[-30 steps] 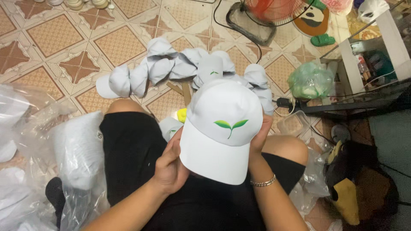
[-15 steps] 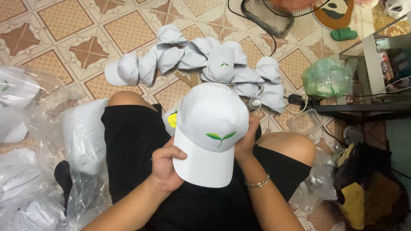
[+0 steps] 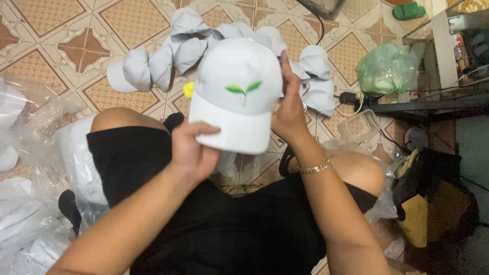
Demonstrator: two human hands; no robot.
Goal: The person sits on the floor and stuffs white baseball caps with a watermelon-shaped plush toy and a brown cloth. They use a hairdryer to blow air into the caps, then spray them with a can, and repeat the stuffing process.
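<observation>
White cotton cap with a green leaf logo (image 3: 237, 94) is up over my lap: my left hand (image 3: 193, 153) pinches the brim's left edge, my right hand (image 3: 289, 109) grips the crown's side. Best to hold it level, fingers off the logo, above the pile of white caps (image 3: 168, 56) on the tiled floor (image 3: 61, 46).

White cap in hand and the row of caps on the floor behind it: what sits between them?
In the head view, a small yellow object peeks out on the tiled floor between the white cap and the row of caps.
</observation>
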